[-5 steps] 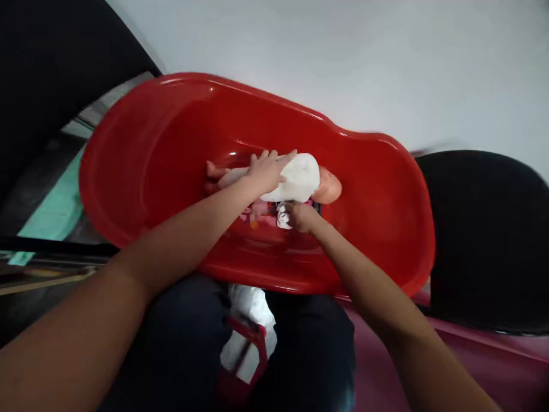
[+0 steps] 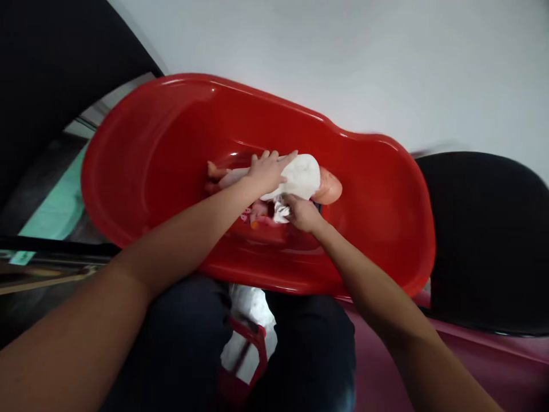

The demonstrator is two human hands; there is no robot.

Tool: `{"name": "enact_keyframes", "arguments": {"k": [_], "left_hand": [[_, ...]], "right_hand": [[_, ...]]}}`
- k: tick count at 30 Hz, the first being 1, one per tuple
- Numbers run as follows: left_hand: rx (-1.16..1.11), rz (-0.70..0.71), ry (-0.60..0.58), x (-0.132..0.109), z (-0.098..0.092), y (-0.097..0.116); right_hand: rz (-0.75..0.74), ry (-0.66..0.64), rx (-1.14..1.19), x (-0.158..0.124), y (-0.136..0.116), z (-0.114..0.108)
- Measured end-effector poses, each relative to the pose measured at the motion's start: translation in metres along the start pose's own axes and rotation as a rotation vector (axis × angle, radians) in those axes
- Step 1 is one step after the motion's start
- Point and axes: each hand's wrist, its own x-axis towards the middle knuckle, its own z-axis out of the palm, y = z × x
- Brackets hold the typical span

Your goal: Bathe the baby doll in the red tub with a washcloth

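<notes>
1. Left hand point(image 2: 268, 171): fingers extended and slightly spread, palm down, pressed flat on the middle of the doll point(image 2: 329, 186). It grips nothing.
2. Right hand point(image 2: 302, 213): fingers curled inward, fingertips pinching a piece of crumpled white fabric point(image 2: 281, 213). This hand sits just nearer the person than the left hand, and the two are almost touching.
3. Doll: lies lengthwise on the floor of the red tub point(image 2: 150, 154), directly under the left palm. Its bare head projects beyond the left fingertips, on the right hand's side. Its legs extend the opposite way, past the left wrist.
4. White cloth point(image 2: 303, 174): covers the doll's trunk under and just ahead of the left fingers. It cannot be told whether the pinched fabric is part of this cloth.
5. Pink patterned material point(image 2: 257, 213): lies along the doll's near side, below the left hand and beside the right thumb. Detail is too small to read.
6. Red tub: surrounds both hands, and both forearms cross its near rim.
7. Dark trousers point(image 2: 180, 343): the person's legs, under the forearms and below the tub's near rim.
8. Black rounded seat point(image 2: 484, 229): beyond the tub's end, well outside the right arm.
</notes>
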Motion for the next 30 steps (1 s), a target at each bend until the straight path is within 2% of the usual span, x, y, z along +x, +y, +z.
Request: {"name": "enact_keyframes", "arguments": {"k": [5,7,8,10,14,20,23,27,30], "left_hand": [[-0.023,0.022,0.007,0.001,-0.001,-0.002],[-0.03,0.025,0.008,0.0,-0.001,-0.002],[-0.033,0.027,0.009,0.0,-0.001,-0.002],[-0.038,0.032,0.008,0.0,-0.002,-0.003],[-0.039,0.091,-0.027,-0.001,-0.004,-0.007],[-0.041,0.216,-0.139,-0.002,-0.006,-0.015],[-0.036,0.233,-0.16,-0.005,-0.007,-0.015],[-0.031,0.232,-0.119,-0.009,-0.009,-0.008],[-0.025,0.223,-0.051,-0.013,-0.008,-0.003]], "right_hand": [[0.128,0.577,0.178,0.004,0.018,-0.017],[0.139,0.712,0.195,0.005,0.022,-0.02],[0.137,0.732,0.201,0.006,0.023,-0.02],[0.105,0.68,0.226,0.006,0.019,-0.016],[-0.05,0.505,0.316,0.008,0.004,-0.005],[-0.06,0.585,0.449,0.012,0.004,-0.002],[-0.046,0.486,0.598,0.013,0.004,-0.001],[-0.085,0.385,0.739,0.013,0.001,0.001],[-0.107,0.415,0.687,0.011,0.001,-0.005]]}}
